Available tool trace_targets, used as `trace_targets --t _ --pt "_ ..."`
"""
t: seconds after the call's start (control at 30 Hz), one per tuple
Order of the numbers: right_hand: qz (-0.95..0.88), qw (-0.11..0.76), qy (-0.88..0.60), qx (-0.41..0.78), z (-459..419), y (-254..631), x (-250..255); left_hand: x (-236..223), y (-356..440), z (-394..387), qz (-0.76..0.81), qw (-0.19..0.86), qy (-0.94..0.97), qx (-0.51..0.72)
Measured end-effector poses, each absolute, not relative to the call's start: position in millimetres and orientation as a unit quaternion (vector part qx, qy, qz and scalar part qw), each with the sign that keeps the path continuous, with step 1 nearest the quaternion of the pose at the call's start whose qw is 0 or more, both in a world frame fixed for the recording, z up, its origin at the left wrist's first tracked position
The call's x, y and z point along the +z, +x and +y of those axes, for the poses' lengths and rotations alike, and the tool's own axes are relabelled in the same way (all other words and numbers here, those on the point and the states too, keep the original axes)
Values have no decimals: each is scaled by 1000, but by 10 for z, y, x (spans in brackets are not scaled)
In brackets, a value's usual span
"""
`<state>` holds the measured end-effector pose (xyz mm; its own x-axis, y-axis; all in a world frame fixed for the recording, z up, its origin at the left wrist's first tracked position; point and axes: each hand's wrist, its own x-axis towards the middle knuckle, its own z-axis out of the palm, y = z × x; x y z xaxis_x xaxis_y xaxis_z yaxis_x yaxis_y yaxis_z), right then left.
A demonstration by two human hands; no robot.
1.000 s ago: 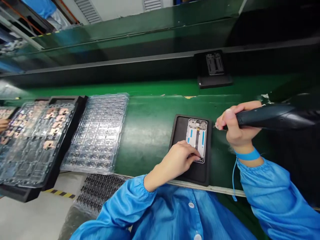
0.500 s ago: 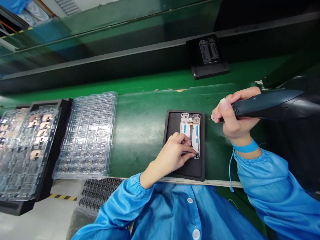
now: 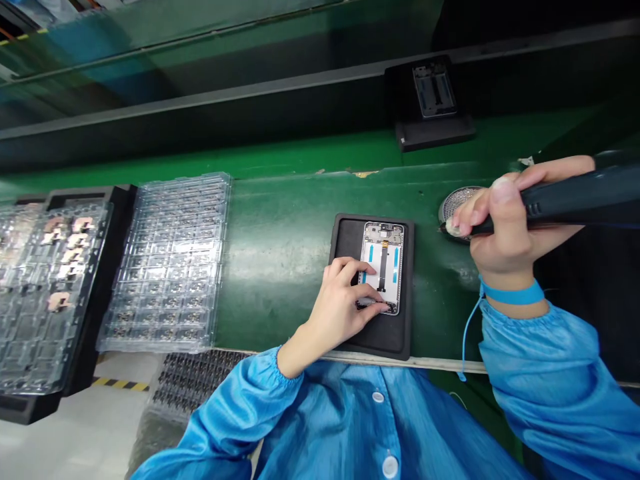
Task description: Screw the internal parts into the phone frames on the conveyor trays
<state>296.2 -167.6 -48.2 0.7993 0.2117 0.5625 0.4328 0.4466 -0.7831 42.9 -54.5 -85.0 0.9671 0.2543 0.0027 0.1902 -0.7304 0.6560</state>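
Note:
An opened phone (image 3: 391,283) with blue strips and a dark ribbon cable lies in a black tray (image 3: 373,343). My left hand (image 3: 345,293) is curled over its lower end, thumb and forefinger at the bottom edge beside a small dark part. My right hand (image 3: 510,223) is wrapped around a dark electric screwdriver (image 3: 585,197), which points left. Its tip is above the near-left rim of a round metal dish (image 3: 457,198) with a dotted surface. Fingers cover much of the dish.
Clear plastic trays of small parts (image 3: 167,267) stand on the green bench to the left. Beyond them, a black holder carries another clear tray with copper-coloured pieces (image 3: 75,257). A second phone (image 3: 434,90) sits in a black tray at the back. A blue wrist strap (image 3: 515,293) has a hanging cord.
My right hand and the screwdriver have moved right and uncovered part of the round dish. The fingers of my left hand have shifted slightly on the phone. The whole view has shifted a little.

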Motion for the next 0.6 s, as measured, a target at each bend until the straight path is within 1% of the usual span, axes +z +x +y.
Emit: trace_targets --t 0.13,0.3,0.47,0.6 --pt "-284 801 -522 -73 -1696 2981 -423 -756 490 -523 140 314 939 10" --pt "-277 793 -529 -119 -1800 3080 -410 -675 569 -461 147 272 950 -32" --pt "-246 782 -547 -171 -2009 3268 -384 -788 596 -330 118 285 951 -1" --pt "-248 780 -554 -153 -2126 3415 -411 -877 859 -200 119 288 950 31"
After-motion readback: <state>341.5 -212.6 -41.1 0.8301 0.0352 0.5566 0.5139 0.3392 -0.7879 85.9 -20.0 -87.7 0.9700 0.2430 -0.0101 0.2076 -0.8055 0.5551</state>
